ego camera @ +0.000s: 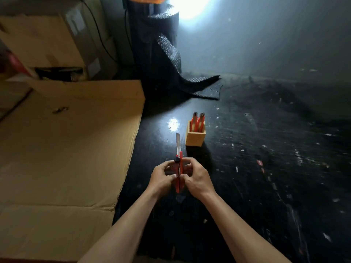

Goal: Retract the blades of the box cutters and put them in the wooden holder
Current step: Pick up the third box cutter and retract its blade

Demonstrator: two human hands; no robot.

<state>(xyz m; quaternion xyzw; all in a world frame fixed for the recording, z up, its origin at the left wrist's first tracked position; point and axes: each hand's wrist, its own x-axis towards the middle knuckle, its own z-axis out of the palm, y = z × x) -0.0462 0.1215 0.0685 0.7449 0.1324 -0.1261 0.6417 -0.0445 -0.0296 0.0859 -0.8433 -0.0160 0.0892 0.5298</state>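
Observation:
A red box cutter (179,168) is held between both hands just above the dark floor, its metal blade (178,141) sticking out away from me. My left hand (161,177) grips its left side, thumb near the black slider knob. My right hand (195,177) grips the right side of the handle. A small wooden holder (195,138) stands a little beyond the blade tip, to its right. Two red box cutters (197,121) stand upright inside it.
A large flattened cardboard sheet (66,149) lies to the left. Stacked cardboard boxes (47,40) sit at the back left. A black roll of textured matting (155,44) stands behind, its loose end trailing on the dark, speckled floor (266,149).

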